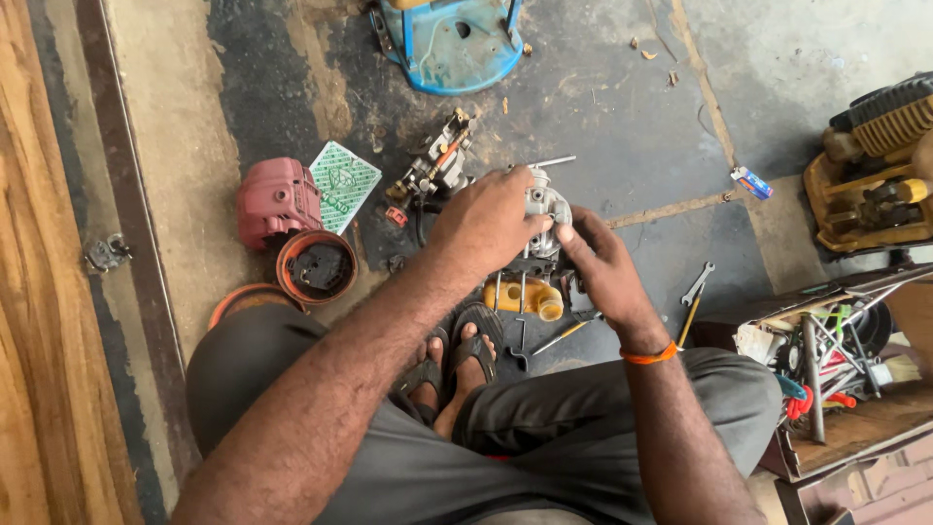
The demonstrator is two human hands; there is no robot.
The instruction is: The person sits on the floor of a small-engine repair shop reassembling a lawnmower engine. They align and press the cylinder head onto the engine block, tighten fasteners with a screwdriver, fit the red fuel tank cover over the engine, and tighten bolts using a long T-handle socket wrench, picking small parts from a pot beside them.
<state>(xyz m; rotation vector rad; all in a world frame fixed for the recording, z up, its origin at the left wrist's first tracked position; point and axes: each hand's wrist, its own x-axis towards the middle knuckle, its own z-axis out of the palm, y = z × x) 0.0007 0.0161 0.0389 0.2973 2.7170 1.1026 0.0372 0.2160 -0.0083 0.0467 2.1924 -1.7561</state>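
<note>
- Centre of the frame: your left hand and right hand are gripping a grey metal engine part, fingers curled around it, just above the floor.
- Floor: stained concrete is lying under everything, with a wooden board running down the left edge.
- Surroundings: a red housing is sitting at centre left, a blue stool at the top, a wrench right of centre.
</note>
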